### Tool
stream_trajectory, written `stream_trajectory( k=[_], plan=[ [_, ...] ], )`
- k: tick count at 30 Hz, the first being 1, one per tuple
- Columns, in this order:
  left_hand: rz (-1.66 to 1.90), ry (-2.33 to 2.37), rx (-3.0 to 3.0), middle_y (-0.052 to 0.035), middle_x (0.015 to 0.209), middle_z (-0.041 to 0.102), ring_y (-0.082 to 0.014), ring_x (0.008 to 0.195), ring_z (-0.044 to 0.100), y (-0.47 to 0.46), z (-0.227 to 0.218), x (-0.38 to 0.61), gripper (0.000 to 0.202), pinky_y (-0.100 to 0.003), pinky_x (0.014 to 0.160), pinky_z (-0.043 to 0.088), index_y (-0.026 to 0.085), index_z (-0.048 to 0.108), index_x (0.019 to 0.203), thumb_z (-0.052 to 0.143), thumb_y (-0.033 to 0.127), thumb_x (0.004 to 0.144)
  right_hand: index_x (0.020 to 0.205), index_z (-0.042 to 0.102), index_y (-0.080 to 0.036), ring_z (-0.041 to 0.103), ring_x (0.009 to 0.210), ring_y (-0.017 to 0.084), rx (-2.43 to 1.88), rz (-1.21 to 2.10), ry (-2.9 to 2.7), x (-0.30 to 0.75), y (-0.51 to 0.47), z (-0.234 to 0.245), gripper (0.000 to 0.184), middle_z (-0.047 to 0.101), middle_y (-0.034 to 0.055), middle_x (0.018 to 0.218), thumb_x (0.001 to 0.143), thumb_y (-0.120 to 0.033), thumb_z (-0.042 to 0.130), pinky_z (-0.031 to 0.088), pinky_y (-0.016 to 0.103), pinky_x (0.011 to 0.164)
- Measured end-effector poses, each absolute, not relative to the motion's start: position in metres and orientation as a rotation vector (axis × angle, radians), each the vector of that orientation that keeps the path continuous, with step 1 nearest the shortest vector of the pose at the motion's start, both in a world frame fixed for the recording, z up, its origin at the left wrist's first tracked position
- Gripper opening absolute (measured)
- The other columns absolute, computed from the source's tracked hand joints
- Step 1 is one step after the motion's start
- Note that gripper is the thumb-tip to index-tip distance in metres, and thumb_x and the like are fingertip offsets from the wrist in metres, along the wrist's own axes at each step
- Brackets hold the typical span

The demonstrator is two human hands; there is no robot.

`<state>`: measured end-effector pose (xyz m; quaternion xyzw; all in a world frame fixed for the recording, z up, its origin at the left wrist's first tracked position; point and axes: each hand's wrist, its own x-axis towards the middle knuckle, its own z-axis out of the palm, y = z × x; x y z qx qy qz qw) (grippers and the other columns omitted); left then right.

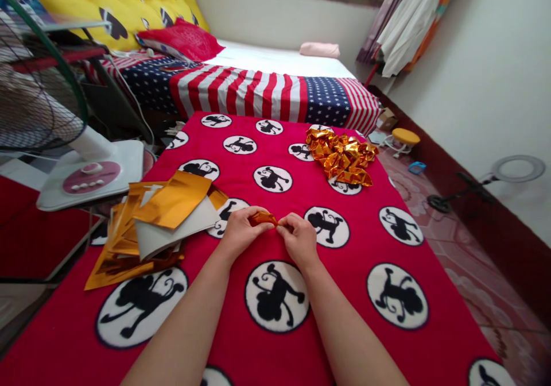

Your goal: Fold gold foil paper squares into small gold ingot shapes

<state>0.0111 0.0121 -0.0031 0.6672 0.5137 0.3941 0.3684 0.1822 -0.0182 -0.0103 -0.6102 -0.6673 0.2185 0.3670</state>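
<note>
I have left hand (241, 232) and right hand (300, 238) both pinching gold piece (262, 217); shaped gold heap (342, 155) looks done, flat sheets (174, 203) seemingly left.

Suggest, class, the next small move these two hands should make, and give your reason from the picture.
Probably a small twist by the right hand while the left hand steadies the gold foil: both pinch it, it narrows toward the right hand, and the foil pile at the far right looks crumpled, unlike the flat sheets at left.
</note>
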Motion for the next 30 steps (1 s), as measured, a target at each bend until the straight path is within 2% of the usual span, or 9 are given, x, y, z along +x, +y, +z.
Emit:
stream_trajectory(
  k=[3, 6, 16, 24, 27, 30],
  plan=[
    [0.948, 1.185, 1.638, -0.0062, 0.104, 0.075, -0.0223, 0.094, 0.069, 0.012, 0.003, -0.001, 0.037, -0.031, 0.088, 0.052, 0.018, 0.071, 0.108, 0.072, 0.033, 0.075, 0.071, 0.063, -0.021, 0.053, 0.064, 0.013, -1.577, 0.628, -1.674, 0.185, -0.016, -0.011, 0.007, 0.062, -0.0015, 0.071, 0.078, -0.021, 0.061, 0.034, 0.024, 0.059],
    [0.881, 1.149, 1.607, -0.0076, 0.107, 0.074, -0.0236, 0.096, 0.069, 0.012, 0.006, -0.011, 0.038, -0.032, 0.088, 0.051, 0.017, 0.072, 0.111, 0.068, 0.038, 0.079, 0.069, 0.062, -0.021, 0.052, 0.063, 0.013, -1.561, 0.682, -1.670, 0.188, -0.016, -0.012, 0.008, 0.061, -0.0017, 0.069, 0.077, -0.022, 0.060, 0.033, 0.024, 0.058],
    [1.077, 1.281, 1.489, -0.0072, 0.083, 0.077, -0.0191, 0.070, 0.070, 0.012, -0.005, 0.003, 0.026, -0.026, 0.065, 0.055, 0.014, 0.077, 0.093, 0.069, 0.032, 0.077, 0.070, 0.060, -0.021, 0.050, 0.059, 0.012, -1.563, 0.631, -1.697, 0.185, -0.019, -0.004, 0.007, 0.060, -0.0026, 0.067, 0.076, -0.022, 0.061, 0.033, 0.024, 0.057],
    [1.146, 1.211, 1.433, -0.0067, 0.077, 0.075, -0.0168, 0.066, 0.069, 0.003, 0.000, 0.012, 0.022, -0.024, 0.064, 0.056, 0.013, 0.076, 0.088, 0.071, 0.031, 0.077, 0.078, 0.066, -0.021, 0.050, 0.053, 0.011, -1.477, 0.736, -1.473, 0.175, -0.022, -0.004, 0.021, 0.061, -0.0028, 0.062, 0.082, -0.041, 0.064, 0.035, 0.023, 0.054],
    [1.131, 1.176, 1.406, -0.0057, 0.075, 0.074, -0.0168, 0.066, 0.070, 0.001, 0.001, 0.016, 0.022, -0.024, 0.065, 0.056, 0.013, 0.075, 0.087, 0.071, 0.032, 0.076, 0.080, 0.068, -0.019, 0.055, 0.060, 0.013, -1.385, 0.817, -1.371, 0.173, -0.021, -0.006, 0.019, 0.067, 0.0001, 0.070, 0.081, -0.037, 0.065, 0.040, 0.024, 0.059],
    [1.105, 1.149, 1.347, -0.0065, 0.080, 0.075, -0.0178, 0.066, 0.071, 0.002, 0.001, 0.018, 0.024, -0.024, 0.064, 0.056, 0.013, 0.075, 0.089, 0.071, 0.033, 0.076, 0.076, 0.069, -0.017, 0.056, 0.064, 0.014, -1.301, 0.879, -1.280, 0.173, -0.020, -0.008, 0.016, 0.066, 0.0014, 0.070, 0.081, -0.032, 0.063, 0.042, 0.025, 0.063]
  ],
)
